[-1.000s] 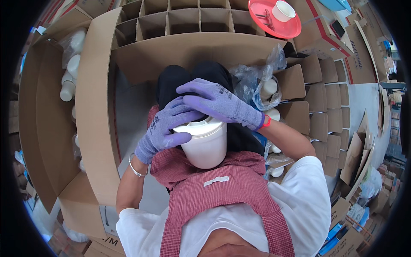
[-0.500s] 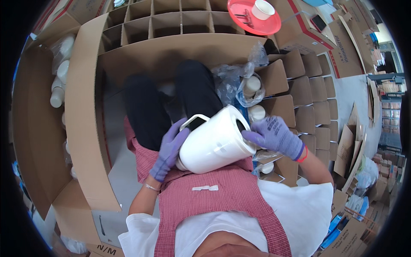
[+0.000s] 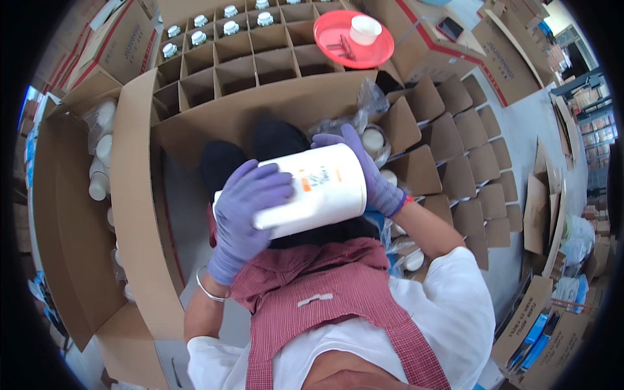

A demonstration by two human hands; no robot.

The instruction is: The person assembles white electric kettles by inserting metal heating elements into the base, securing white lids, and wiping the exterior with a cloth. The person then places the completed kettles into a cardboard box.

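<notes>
A glossy white vacuum jug (image 3: pixel 325 192) lies on its side across my lap, its printed face turned up. My left hand (image 3: pixel 244 218), in a purple knit glove, is closed over the jug's left end with its fingers across the top. My right hand (image 3: pixel 370 169), gloved alike, grips the right end, palm against the rim and fingers along the far side. The jug's opening and its handle are hidden now. Just right of my right hand, white bottle-like parts (image 3: pixel 372 140) stand in clear plastic wrap.
Ahead is a divided carton (image 3: pixel 237 73) with silvery, white-capped pieces in its far cells. A red tray (image 3: pixel 325 49) on it holds a white cup (image 3: pixel 365 30). To my left stands an open carton (image 3: pixel 71 227) with white parts; to my right, cardboard dividers (image 3: pixel 448 143).
The jug has been turned, so its handle and open mouth no longer show and the print does. My left hand moved onto its top; my right hand moved to the far side. The view has shifted.
</notes>
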